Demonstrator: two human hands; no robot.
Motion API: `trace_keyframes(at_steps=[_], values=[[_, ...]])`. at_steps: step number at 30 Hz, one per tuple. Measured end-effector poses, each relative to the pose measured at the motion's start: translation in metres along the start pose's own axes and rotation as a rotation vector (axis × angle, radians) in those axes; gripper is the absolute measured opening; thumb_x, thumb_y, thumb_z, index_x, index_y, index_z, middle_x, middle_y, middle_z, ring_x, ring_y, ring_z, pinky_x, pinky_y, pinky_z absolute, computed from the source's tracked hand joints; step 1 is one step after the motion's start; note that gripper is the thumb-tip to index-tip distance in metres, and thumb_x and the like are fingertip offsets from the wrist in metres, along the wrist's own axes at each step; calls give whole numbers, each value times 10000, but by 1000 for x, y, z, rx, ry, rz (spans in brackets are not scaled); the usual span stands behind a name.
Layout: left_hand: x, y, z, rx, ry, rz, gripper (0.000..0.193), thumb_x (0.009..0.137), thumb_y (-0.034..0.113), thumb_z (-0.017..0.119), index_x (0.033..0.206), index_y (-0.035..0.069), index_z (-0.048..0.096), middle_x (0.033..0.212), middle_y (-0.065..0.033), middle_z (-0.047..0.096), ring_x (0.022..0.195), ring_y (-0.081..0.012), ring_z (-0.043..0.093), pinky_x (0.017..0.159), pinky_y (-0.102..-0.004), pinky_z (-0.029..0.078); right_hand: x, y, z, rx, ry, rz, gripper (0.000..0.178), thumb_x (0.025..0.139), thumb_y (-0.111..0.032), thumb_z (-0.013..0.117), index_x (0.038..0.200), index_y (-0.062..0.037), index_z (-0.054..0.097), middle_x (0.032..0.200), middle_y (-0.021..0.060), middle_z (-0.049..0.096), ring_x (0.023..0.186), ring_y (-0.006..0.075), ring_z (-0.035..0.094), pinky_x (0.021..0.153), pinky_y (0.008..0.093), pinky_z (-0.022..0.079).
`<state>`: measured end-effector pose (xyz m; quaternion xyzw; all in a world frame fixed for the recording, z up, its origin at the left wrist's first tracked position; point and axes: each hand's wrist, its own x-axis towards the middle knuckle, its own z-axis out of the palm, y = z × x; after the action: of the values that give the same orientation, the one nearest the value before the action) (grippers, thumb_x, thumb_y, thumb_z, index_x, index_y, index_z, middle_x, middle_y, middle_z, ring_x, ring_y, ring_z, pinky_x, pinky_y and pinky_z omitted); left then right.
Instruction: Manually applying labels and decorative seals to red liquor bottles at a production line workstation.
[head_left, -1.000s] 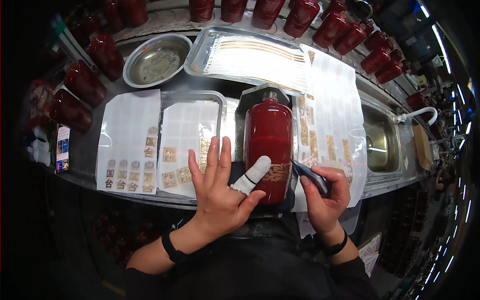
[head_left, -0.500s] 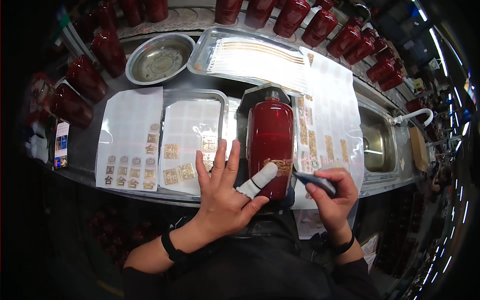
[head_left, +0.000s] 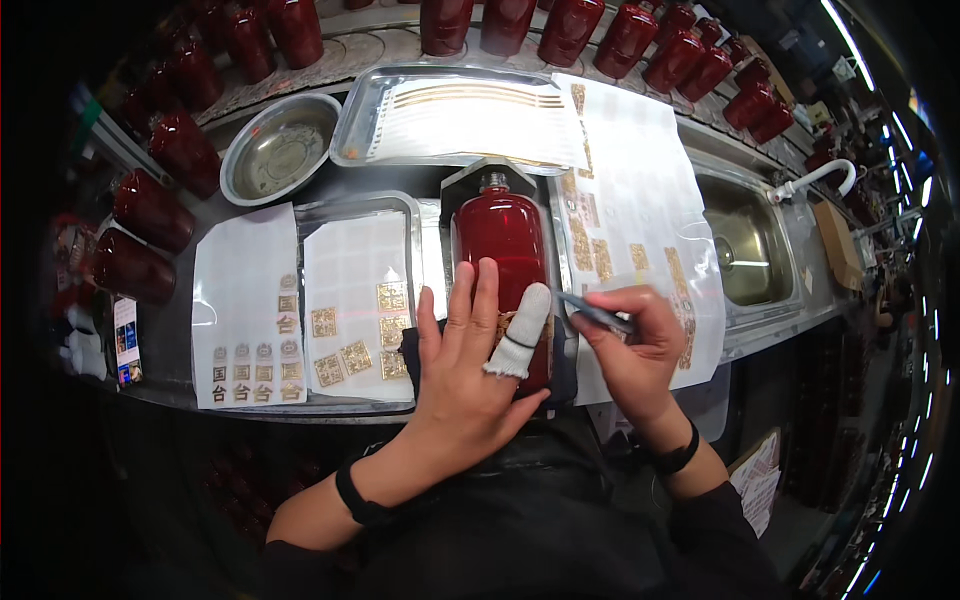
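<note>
the red glass bottle (head_left: 497, 240) lies on its back at mid-surface, neck (head_left: 494, 181) pointing away from the person, its shoulder by a black angular rest (head_left: 456, 188). dark cloth (head_left: 563, 368) shows beside its lower part. a gold patterned band (head_left: 545, 345) crosses the lower body, partly covered.

left hand (head_left: 465, 385): open, fingers spread, laid over the lower left of the bottle without closing round it; the index finger wears a white fabric finger cover (head_left: 522, 330). right hand (head_left: 637, 335): closed in a pinch on a slim dark pointed tool (head_left: 597, 311), tip just beside the bottle's right edge; contact cannot be confirmed.

left of the bottle, a white decal sheet (head_left: 350, 250) with gold squares lies in a metal tray (head_left: 412, 235); right, a larger sheet (head_left: 635, 165) carries gold pieces.

handling, as judged: rigid, fairly heavy, breakable on a knock; the glossy wall likely slippery, more so if wet. whether it is filled cannot be told. advised hold: neck plus a palm under the base end, clear of the band.
</note>
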<state>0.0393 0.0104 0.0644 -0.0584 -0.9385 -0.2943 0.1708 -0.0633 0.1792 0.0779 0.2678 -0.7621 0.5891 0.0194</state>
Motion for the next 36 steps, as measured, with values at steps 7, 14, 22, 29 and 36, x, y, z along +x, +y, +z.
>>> trace_keyframes(at_steps=[7,14,22,29,36], values=[[-1,-9,13,-69,138,-19,978,661,303,858,1461,-17,397,1506,-359,288,1408,-480,315,1115,-639,194,-15,-13,-13,44,-243,94,217,745,-32,771,945,-41,687,891,79,674,804,179,639,730,291,496],[-4,-18,12,-52,61,2,1027,645,310,895,1464,-27,376,1509,-357,287,1404,-473,330,1139,-613,198,1,8,-6,-206,-156,-519,271,700,-21,793,952,-79,712,824,59,647,726,231,618,659,313,497],[-15,-27,17,-260,87,-75,1070,653,296,891,1485,-46,312,1505,-363,285,1383,-496,346,1111,-552,309,-2,2,-2,-166,-160,-485,311,675,4,780,968,-86,729,831,74,663,716,252,619,614,359,494],[-24,-32,21,-493,-31,-257,1071,678,254,862,1512,-31,254,1510,-316,315,1407,-463,322,1139,-577,232,-4,-10,-6,-68,-138,-332,328,650,37,772,954,-66,704,836,70,661,764,268,629,643,365,492],[10,5,17,110,65,10,1080,633,322,887,1502,16,324,1534,-355,215,1418,-509,256,1086,-671,178,-9,5,-16,521,-9,515,178,908,-34,619,1083,1,605,993,28,615,906,72,579,800,246,487]])
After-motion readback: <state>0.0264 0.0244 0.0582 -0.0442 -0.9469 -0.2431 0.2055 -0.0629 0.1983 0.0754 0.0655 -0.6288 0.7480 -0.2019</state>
